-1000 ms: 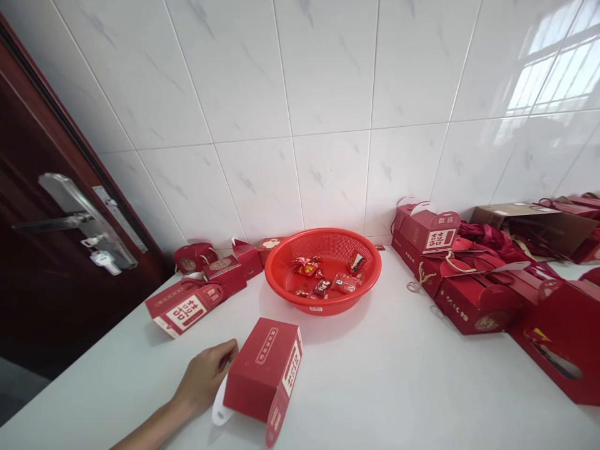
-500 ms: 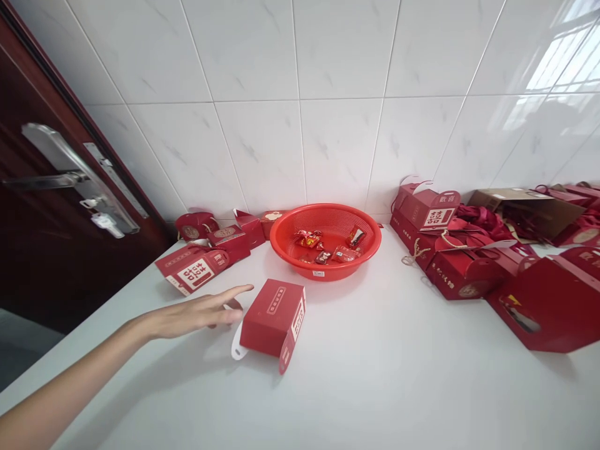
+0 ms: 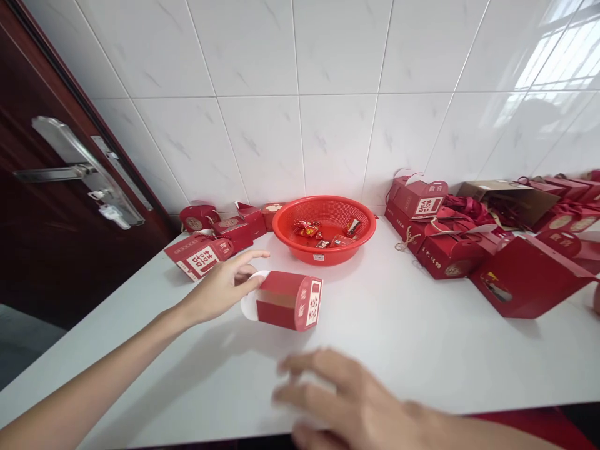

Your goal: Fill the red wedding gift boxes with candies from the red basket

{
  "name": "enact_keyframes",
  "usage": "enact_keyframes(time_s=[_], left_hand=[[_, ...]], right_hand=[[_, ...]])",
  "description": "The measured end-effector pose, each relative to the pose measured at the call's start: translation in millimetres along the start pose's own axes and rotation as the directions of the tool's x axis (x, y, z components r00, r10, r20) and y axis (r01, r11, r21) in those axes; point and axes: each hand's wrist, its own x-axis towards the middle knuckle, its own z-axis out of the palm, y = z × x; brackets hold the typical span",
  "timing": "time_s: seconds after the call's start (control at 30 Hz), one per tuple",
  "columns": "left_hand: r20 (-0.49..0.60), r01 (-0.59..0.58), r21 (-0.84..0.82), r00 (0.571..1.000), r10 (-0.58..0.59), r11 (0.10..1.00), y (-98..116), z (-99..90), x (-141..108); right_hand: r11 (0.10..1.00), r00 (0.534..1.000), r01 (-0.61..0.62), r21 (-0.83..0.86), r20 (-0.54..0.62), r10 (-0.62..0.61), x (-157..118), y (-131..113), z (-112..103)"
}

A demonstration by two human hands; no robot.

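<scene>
My left hand (image 3: pixel 229 281) pinches the pale left flap of a small red gift box (image 3: pixel 279 300). The box is tipped on the white table, its top flaps partly open and a white panel with red characters facing right. In the lower middle my right hand (image 3: pixel 337 400) hangs in front of the box, blurred by motion, fingers apart and holding nothing. Behind the box stands a red plastic basket (image 3: pixel 323 256) with several wrapped sweets (image 3: pixel 307 229) in it.
More red boxes (image 3: pixel 199 253) stand at the left back by the wall. On the right lies a large cluster of red boxes (image 3: pixel 452 256) with an open brown carton (image 3: pixel 510 194). A dark door (image 3: pixel 42 250) with a metal handle is at the far left.
My left hand has moved right and taken hold of the box's flap. The box has tipped so its opening faces me. My right hand has come into view from the lower right.
</scene>
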Motion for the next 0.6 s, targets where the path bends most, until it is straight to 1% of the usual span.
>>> enact_keyframes(time_s=[0.07,0.1,0.17,0.2,0.27,0.37,0.43,0.5,0.57,0.6], left_hand=[[0.000,-0.043,-0.041,0.999,0.043,0.998,12,-0.1,4],[0.016,-0.076,-0.051,0.997,0.076,0.996,17,1.3,6],[0.058,-0.136,-0.051,0.989,0.139,0.989,25,6.7,11],[0.078,-0.156,-0.040,0.984,0.158,0.987,28,10.3,13],[0.099,-0.172,-0.017,0.980,0.173,0.985,29,18.5,18],[0.067,-0.182,0.002,0.981,0.181,0.983,27,30.3,24],[0.017,-0.179,-0.003,0.984,0.179,0.984,25,36.5,27],[-0.031,-0.176,-0.010,0.984,0.176,0.984,23,41.3,28],[-0.072,-0.178,-0.018,0.982,0.176,0.984,21,45.1,28],[-0.087,-0.179,-0.025,0.980,0.177,0.983,20,46.9,28]], right_hand=[[0.983,0.991,-0.016,-0.183,-0.134,-0.009,18,12,-23],[0.971,0.985,0.002,-0.241,-0.165,-0.043,27,18,-31],[0.953,0.983,-0.026,-0.303,-0.181,-0.031,42,28,-43],[0.950,0.988,-0.049,-0.308,-0.157,0.000,48,32,-46],[0.946,0.991,-0.125,-0.300,-0.088,0.103,55,39,-49],[0.940,0.974,-0.219,-0.262,0.001,0.227,59,44,-54],[0.948,0.972,-0.214,-0.236,0.040,0.230,61,44,-59],[0.963,0.975,-0.165,-0.214,0.115,0.192,63,42,-64],[0.970,0.960,-0.147,-0.194,0.207,0.187,65,40,-69],[0.967,0.949,-0.168,-0.191,0.235,0.211,66,39,-70]])
